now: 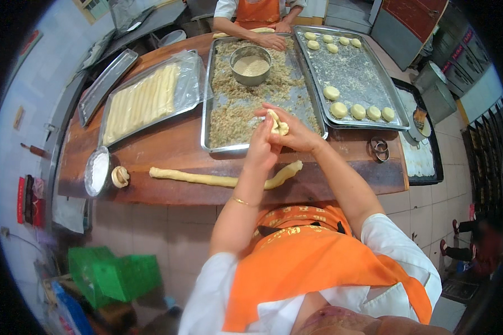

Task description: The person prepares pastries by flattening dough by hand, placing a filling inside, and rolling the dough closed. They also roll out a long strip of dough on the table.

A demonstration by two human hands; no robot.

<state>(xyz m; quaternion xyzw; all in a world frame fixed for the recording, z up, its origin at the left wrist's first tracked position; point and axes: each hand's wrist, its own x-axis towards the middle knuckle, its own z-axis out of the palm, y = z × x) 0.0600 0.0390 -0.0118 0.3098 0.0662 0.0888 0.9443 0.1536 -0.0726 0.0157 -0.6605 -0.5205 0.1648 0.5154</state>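
My left hand [264, 139] and my right hand [296, 135] are pressed together around a piece of pale dough [279, 127], over the near half of a metal tray [216, 144] spread with crumbly filling. A round metal bowl or ring [250, 66] with pale material inside stands in that tray. On the wooden table [352, 173] below my hands lies a long dough rope [190, 176]. To its left are a bowl of white powder [99, 171] and a twisted dough lump [120, 177].
Across the table a co-worker's hand [271, 41] reaches onto the middle tray. Left are a covered tray of dough strips [140, 95] and a narrow tray [107, 84]. Right are a tray with several dough rounds [357, 75] and ring cutters [379, 149]. Green crates [123, 279] sit on the floor.
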